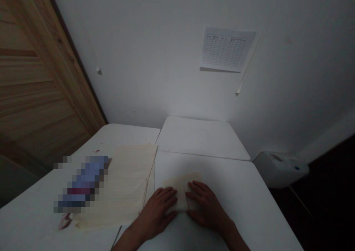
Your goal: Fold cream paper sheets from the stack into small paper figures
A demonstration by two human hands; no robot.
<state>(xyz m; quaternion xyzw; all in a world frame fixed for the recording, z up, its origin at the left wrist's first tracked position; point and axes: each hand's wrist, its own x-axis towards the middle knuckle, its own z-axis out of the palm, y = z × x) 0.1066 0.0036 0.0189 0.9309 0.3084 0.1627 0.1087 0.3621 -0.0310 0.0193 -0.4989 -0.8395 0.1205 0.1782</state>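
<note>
A small cream sheet (181,197), of thin cloth or paper, lies flat on the white table (235,192). On its left part rests my left hand (159,208), palm down with the fingers stretched out. My right hand (204,206) lies over its right side, fingers spread and flat. A lengthwise line or fold shows in the sheet between the two hands. Left of my left hand is a larger cream sheet or stack of sheets (127,184) with loose threads along its right edge. My left wrist is close to that edge.
A pixelated blue item (87,179) lies at the left, with a pinkish strip (66,221) below it. A printed table on paper (226,49) hangs on the wall. A wooden door or panel (50,62) stands left; a pale box-like object (280,169) is beyond the table's right edge.
</note>
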